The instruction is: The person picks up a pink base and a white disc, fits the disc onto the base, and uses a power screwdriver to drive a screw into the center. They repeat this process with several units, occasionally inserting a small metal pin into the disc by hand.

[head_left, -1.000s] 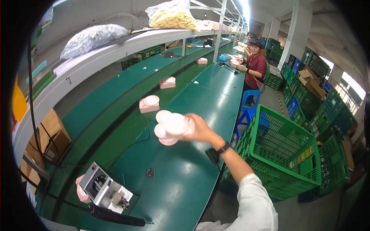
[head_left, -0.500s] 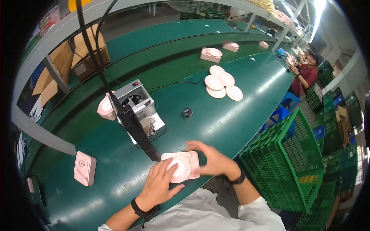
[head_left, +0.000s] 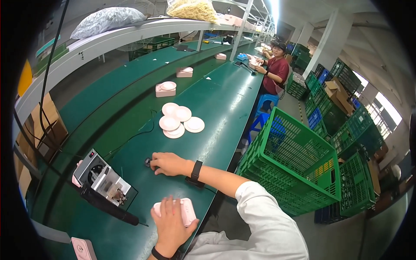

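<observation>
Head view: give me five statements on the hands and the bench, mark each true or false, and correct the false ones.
1. The left hand lies on a pink case. True.
2. Both hands touch that case. False: the right hand is at a small round black part, apart from the case.
3. Several pink discs lie on the green bench. True.
4. Nothing stands to the right of the bench. False: a large green crate stands there.
5. A black wristband circles the right wrist. True.
</observation>
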A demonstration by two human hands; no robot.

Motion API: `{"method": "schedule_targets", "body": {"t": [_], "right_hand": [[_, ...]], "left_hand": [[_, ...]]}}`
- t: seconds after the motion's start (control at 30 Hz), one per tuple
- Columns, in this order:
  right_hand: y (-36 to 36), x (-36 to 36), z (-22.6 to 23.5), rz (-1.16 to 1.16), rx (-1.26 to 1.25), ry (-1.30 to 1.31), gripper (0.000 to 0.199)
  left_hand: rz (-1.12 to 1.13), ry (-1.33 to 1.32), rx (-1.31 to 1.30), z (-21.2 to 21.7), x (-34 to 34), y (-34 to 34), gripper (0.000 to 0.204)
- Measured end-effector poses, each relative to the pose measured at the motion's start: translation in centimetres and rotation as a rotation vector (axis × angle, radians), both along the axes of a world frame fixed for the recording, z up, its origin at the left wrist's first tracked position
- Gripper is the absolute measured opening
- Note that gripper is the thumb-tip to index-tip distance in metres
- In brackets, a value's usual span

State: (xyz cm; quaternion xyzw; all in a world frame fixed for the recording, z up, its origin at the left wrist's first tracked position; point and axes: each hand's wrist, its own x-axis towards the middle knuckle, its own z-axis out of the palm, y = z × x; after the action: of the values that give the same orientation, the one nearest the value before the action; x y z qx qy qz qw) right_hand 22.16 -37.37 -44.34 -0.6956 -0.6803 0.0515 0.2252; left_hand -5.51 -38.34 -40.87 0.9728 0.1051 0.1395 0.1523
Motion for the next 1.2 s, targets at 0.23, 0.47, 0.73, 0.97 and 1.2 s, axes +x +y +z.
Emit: {"method": "schedule_targets", "body": {"t": [0.23, 0.47, 0.73, 0.97, 1.2], "right_hand": [[0.3, 1.0, -1.5, -0.027, 0.022, -0.154, 0.018], [-2.6, 1.3, 1.1, -0.225, -0.135, 0.309, 0.023], [-12.8, -0.4, 1.1, -0.535, -0.051, 1.015, 0.015], [-16.3, -2.8, -1.0, -0.704, 0.055, 1.154, 0.021], [-16.5, -4.8, -2.4, -0.634, 0.333, 1.223, 0.031]], "left_hand": [[-0.405, -0.026, -0.044, 0.5, 1.6, 1.3, 0.084], [-0.307, -0.093, -0.018, -0.9, 0.9, 1.4, 0.088], [-0.013, -0.052, -0.142, -0.3, 0.5, 3.7, 0.099], [0.254, -0.037, -0.184, -0.4, 2.8, 2.3, 0.107], [0.210, 0.020, -0.111, 0.7, 7.0, 0.7, 0.101]]}}
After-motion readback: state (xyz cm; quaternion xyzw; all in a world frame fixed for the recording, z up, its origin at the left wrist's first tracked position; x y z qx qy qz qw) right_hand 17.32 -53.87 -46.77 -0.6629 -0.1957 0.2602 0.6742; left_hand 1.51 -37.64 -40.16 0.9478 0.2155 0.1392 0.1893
